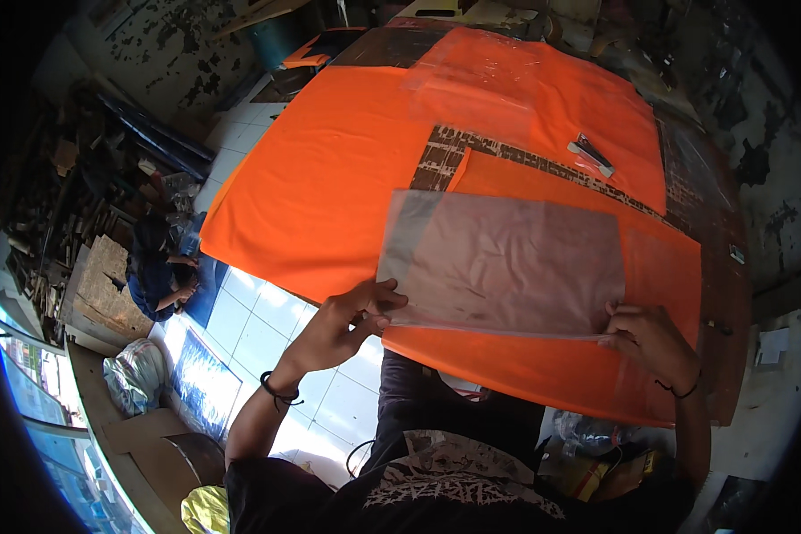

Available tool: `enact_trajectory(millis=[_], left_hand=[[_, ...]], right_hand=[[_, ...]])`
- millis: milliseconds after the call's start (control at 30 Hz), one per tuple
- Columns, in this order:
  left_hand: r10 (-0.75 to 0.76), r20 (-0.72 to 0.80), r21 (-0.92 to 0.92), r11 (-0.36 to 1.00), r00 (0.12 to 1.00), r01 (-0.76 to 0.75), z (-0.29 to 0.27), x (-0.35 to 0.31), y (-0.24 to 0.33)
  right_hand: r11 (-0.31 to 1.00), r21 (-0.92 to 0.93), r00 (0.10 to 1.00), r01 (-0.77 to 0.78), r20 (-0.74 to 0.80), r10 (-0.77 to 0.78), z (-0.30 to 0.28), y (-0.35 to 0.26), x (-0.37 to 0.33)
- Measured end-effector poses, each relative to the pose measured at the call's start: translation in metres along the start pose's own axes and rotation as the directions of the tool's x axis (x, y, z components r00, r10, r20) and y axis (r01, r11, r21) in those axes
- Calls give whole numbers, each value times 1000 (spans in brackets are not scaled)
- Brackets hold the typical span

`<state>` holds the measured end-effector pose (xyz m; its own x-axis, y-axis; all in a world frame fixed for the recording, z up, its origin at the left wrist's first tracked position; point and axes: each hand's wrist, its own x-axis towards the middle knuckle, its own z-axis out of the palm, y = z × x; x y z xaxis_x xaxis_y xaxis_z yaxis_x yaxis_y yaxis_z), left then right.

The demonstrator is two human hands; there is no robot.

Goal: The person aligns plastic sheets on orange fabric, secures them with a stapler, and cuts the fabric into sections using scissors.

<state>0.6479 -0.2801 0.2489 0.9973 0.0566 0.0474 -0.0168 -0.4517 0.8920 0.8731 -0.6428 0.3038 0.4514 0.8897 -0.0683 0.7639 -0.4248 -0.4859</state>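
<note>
A translucent plastic sheet (507, 258), perhaps a flat bag, lies over orange cloth (320, 169) on the table in front of me. My left hand (351, 320) pinches its near left corner between thumb and fingers. At the near right corner my right hand (648, 340) is closed on the same plastic, fingers curled. The near edge runs fairly straight between both hands, and soft wrinkles cross the middle. Beneath the right side of the plastic, another orange piece (663, 267) extends toward the table's right end.
A small dark tool with pale ends (590, 155) rests on the far orange cloth, partly overlaid by clear plastic (481, 71). Bare patterned tabletop (436, 156) shows between the cloths. Left, another person (156, 271) sits low by stacked wood (53, 187). A sack (138, 376) stands near the window.
</note>
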Motion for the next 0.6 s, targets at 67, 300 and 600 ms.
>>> enact_trajectory(millis=[67, 300, 600], left_hand=[[-40, -4, -46, 998, 999, 40, 0, 1, 2], [81, 11, 427, 901, 997, -78, -3, -2, 18], [98, 76, 750, 650, 992, -122, 0, -4, 28]], right_hand=[[999, -16, 998, -33, 48, 34, -3, 0, 0], [1000, 12, 994, 1, 106, -3, -12, -1, -3], [999, 31, 997, 32, 63, -33, -6, 4, -10]])
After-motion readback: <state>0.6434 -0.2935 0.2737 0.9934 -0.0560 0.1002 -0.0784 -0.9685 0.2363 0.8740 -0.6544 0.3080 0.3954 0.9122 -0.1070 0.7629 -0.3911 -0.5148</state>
